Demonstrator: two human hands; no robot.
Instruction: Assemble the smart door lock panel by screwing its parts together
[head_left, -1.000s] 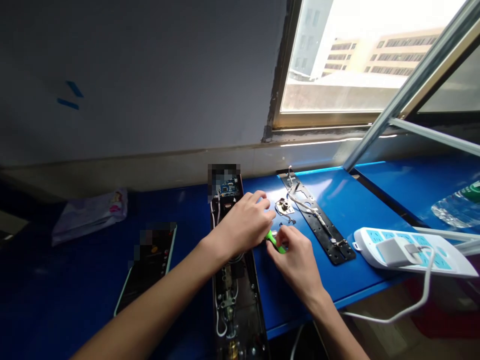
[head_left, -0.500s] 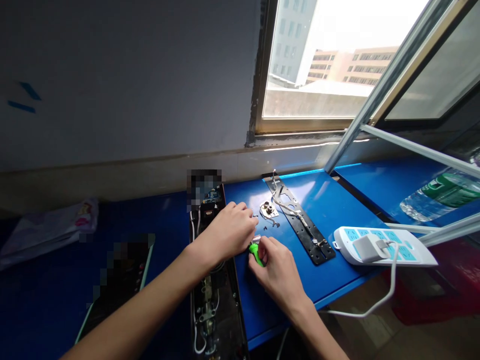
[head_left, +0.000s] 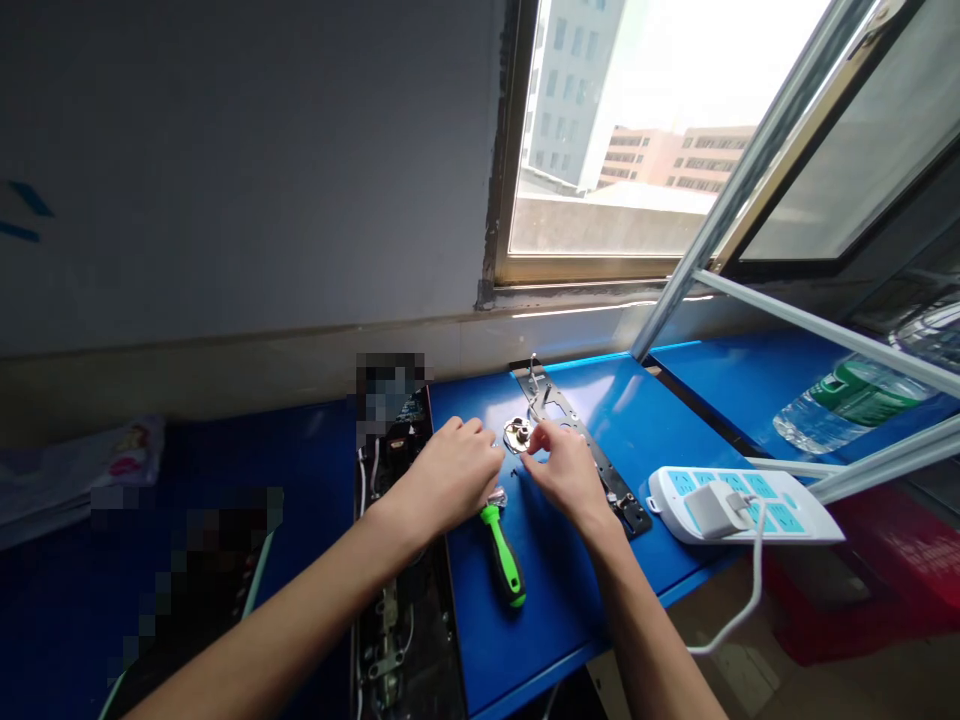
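My left hand (head_left: pixel 459 475) is closed over the right edge of a long black opened device housing (head_left: pixel 420 640), fingers bent down. Whatever its fingertips hold is hidden. A small shiny metal piece (head_left: pixel 496 496) shows just below them. From there a green-and-black screwdriver (head_left: pixel 504 562) points back towards me, its handle free of my right hand. My right hand (head_left: pixel 566 468) reaches over the blue table, thumb and forefinger slightly apart beside a small round metal part (head_left: pixel 517 435). A few tiny dark screws (head_left: pixel 514 473) lie near the thumb; others may be hidden under the hand.
A black perforated plate (head_left: pixel 626 510) with white wires lies behind my right hand. Further right are a white power strip (head_left: pixel 810 525) with a plugged-in charger (head_left: pixel 716 508), a metal frame (head_left: pixel 667 305) and a plastic bottle (head_left: pixel 847 395). A dark, partly blurred object (head_left: pixel 202 580) lies left.
My right hand has let go of the screwdriver and moved up and right to the round part and screws. My left hand stays by the housing edge. The camera view has shifted slightly.
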